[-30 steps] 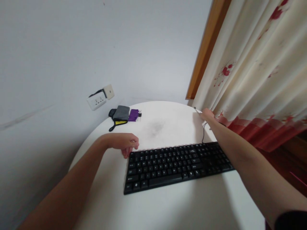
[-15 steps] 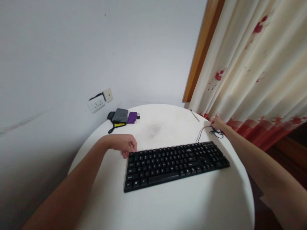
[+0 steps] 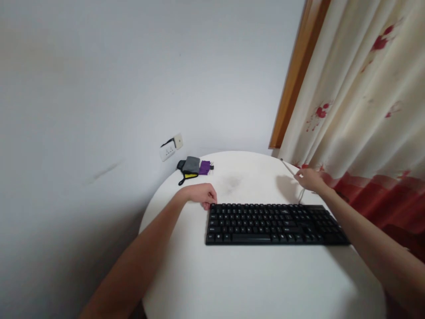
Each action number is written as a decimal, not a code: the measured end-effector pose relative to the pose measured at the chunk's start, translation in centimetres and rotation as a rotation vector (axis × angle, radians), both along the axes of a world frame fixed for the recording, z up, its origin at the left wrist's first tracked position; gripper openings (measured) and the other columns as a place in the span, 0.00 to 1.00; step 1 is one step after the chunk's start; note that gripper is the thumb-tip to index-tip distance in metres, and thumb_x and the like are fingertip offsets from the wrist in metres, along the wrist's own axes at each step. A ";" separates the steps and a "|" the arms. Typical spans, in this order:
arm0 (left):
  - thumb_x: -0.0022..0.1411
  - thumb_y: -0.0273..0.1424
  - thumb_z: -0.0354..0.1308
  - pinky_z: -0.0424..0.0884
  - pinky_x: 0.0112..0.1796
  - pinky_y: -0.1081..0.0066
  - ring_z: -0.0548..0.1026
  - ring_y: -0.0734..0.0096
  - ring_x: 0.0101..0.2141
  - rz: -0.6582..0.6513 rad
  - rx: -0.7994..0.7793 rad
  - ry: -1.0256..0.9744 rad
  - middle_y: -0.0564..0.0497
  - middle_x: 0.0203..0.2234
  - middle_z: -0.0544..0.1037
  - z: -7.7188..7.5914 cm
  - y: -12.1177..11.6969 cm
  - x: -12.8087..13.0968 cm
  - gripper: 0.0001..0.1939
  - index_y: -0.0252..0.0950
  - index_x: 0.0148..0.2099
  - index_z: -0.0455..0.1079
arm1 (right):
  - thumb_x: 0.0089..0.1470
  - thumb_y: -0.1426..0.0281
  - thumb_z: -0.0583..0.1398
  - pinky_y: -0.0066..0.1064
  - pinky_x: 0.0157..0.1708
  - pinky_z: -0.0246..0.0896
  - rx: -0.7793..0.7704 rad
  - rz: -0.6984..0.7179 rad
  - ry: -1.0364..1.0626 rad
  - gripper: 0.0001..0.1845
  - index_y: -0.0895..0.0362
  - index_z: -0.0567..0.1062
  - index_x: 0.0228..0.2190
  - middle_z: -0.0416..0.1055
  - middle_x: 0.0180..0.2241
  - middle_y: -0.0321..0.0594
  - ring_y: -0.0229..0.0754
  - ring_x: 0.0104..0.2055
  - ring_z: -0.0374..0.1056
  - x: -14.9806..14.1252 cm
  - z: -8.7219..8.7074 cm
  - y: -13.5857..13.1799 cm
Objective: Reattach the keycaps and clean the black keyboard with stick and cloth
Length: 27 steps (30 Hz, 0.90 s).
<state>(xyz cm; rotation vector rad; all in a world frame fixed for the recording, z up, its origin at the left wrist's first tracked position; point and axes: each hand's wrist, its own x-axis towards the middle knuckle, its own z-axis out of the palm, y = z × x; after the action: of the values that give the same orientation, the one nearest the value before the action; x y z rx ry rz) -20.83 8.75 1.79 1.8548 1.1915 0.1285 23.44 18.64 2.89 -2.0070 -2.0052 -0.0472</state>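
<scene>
A black keyboard lies across the white round table. My left hand rests curled at its far left corner, fingers touching or very close to that corner; whether anything is inside them is hidden. Farther right, my right hand is over the table, casting a shadow. Its fingertips are pinched on the near end of a thin pale stick with a dark tip. A short piece of the keyboard's cable shows below that wrist; its coiled part is hidden behind the hand and forearm.
At the table's back left lie a grey cloth with a yellow and black edge, a purple piece and a small black clip. A wall socket is behind them. A flowered curtain hangs by the right edge.
My right hand has gone from beside the coiled cable to the stick's near end. The keyboard now lies straighter, with my left hand still at its corner. The view has shifted.
</scene>
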 end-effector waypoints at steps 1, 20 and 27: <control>0.55 0.33 0.61 0.74 0.28 0.72 0.77 0.69 0.24 0.005 0.006 -0.014 0.49 0.20 0.79 -0.1 -0.1 0.0 0.08 0.32 0.32 0.76 | 0.56 0.65 0.59 0.39 0.47 0.61 -0.007 0.052 0.014 0.13 0.59 0.80 0.37 0.75 0.42 0.52 0.53 0.47 0.70 -1.7 -0.1 -0.7; 0.67 0.31 0.46 0.60 0.52 0.54 0.62 0.48 0.55 0.592 0.740 0.675 0.36 0.57 0.68 -3.7 3.2 -0.2 0.21 0.30 0.60 0.61 | 0.63 0.62 0.51 0.41 0.52 0.60 -0.008 0.779 0.217 0.20 0.56 0.72 0.50 0.72 0.48 0.49 0.51 0.51 0.67 -14.0 -4.1 -13.3; 0.65 0.30 0.52 0.66 0.48 0.62 0.72 0.53 0.49 0.545 0.695 0.720 0.33 0.44 0.76 -1.9 2.5 -0.1 0.15 0.28 0.50 0.71 | 0.61 0.62 0.53 0.41 0.50 0.62 -0.018 0.790 0.226 0.17 0.54 0.75 0.47 0.75 0.44 0.47 0.50 0.47 0.69 -14.2 -4.0 -13.6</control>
<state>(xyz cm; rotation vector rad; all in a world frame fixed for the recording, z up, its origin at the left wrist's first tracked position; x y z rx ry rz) -20.93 11.23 -0.10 2.1780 2.3804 0.2024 9.29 5.03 -1.10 -1.0417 -2.4735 0.3496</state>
